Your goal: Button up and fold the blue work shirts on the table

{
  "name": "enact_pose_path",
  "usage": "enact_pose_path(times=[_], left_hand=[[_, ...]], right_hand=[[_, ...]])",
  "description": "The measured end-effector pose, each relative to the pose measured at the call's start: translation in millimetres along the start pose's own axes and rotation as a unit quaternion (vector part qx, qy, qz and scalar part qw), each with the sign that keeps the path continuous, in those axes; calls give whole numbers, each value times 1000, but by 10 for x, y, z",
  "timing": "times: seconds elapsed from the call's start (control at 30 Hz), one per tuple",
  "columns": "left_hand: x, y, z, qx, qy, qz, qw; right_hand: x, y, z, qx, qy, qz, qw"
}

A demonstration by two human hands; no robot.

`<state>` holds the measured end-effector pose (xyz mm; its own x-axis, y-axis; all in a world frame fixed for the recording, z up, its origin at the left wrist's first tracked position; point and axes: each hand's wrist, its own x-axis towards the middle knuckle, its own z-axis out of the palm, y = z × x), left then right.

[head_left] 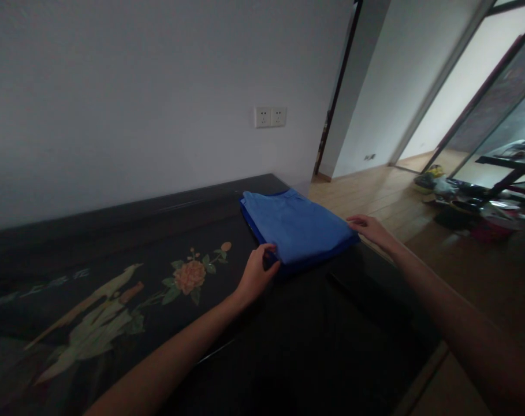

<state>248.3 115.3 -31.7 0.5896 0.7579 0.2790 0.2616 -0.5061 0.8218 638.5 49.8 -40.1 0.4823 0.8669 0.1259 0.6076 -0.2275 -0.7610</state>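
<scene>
Wall: to my far left a plain, matte, pale wall (136,104) rises behind everything; its surface looks smooth and grey in the dim light
Bench: a black bench (45,245) runs along that wall; its flat top is glossy, with thin streaks of light on it
Bird design: pale, long-necked bird shapes (101,318) in cream and tan decorate the dark top; faint lettering sits above them
Flower design: next comes a ruffled, round, peach-coloured flower (190,277) with green leaves and a small bud on a curved stem
Left hand: the left hand (259,268) is at the near left corner of the cloth, thumb and forefinger curved about its edge; I cannot tell whether they grip it
Sockets: two square white socket plates (270,117) sit side by side on the wall
Folded cloth: the folded cloth (301,225) lies flat at the bench's far right end, between the hands; soft mid-blue fabric on top, roughly four-sided, slightly creased at the far edge; a deeper blue layer (305,264) shows beneath, along the left and near edges
Right hand: the right hand (368,226) has its fingertips at the cloth's right edge; whether they pinch it, I cannot tell
Floor: light wood-look boards (375,190) stretch beyond; a blurred heap of mixed items (474,208) lies at far right
</scene>
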Motion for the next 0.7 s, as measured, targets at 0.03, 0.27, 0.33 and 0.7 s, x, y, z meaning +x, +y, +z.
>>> enact_pose_path(times=[0.03, 0.27, 0.33, 0.7], left_hand=[[6, 10, 26, -7, 6, -5, 1000], [20, -92, 86, 35, 24, -33, 999], [16, -80, 90, 34, 15, -19, 999], [5, 63, 135, 102, 20, 50, 993]], right_hand=[[-84, 44, -3, 14, -3, 9, 1000], [-323, 65, 96, 49, 41, 81, 995], [-327, 47, 111, 75, 34, 78, 994], [-308, 44, 243, 135, 73, 52, 987]])
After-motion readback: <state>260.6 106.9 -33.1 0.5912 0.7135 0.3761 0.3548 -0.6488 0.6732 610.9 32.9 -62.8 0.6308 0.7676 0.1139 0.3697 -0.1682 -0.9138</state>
